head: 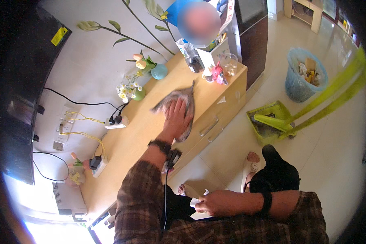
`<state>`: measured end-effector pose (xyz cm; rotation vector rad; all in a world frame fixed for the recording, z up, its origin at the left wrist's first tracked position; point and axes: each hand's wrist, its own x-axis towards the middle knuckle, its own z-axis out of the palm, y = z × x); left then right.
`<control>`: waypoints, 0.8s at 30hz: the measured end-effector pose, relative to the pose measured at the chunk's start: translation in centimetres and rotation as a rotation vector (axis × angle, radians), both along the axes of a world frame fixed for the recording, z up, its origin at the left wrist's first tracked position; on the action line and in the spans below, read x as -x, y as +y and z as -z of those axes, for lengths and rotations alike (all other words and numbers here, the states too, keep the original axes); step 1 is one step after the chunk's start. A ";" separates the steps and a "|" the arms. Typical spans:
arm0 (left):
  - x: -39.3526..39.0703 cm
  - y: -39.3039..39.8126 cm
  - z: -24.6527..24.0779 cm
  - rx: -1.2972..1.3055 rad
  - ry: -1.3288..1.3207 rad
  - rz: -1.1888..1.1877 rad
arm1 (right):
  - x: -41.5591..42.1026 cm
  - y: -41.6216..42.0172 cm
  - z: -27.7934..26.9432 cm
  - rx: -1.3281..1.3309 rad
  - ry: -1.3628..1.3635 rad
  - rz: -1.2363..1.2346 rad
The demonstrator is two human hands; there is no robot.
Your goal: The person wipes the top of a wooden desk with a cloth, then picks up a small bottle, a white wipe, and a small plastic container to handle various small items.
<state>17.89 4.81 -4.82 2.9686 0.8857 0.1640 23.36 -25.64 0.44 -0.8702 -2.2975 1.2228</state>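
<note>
My left hand [178, 117] lies flat on a grey-pink cloth [184, 94], pressing it to the light wood top [143, 122] of a long drawer cabinet. The cloth is bunched under the palm, with one corner pointing towards the back wall side and another towards the far end. It looks slightly blurred. Close to my body, above my lap, my right hand [212, 203] is closed around white paper [198, 215], whose edges stick out past the fingers. Beyond the cloth stand a pink-haired figurine [218, 74] and a clear plastic cup [230, 64] with small pieces inside.
Along the wall stand a blue vase [159, 71], daisies in a green pot [138, 94] and power strips [116, 122] with cables. A television [27, 91] hangs at left. On the floor are a green dustpan [270, 119] and a blue waste bin [302, 88].
</note>
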 end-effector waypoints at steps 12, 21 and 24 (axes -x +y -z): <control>-7.0 5.4 -1.2 0.034 -0.074 -0.268 | -1.5 1.1 0.4 0.068 0.027 0.145; 13.5 0.3 -0.4 0.015 -0.012 -0.471 | -0.2 1.6 0.1 0.017 -0.029 0.227; 20.8 -3.6 -1.1 0.071 0.028 -0.588 | 0.0 1.7 -1.0 0.063 -0.078 0.242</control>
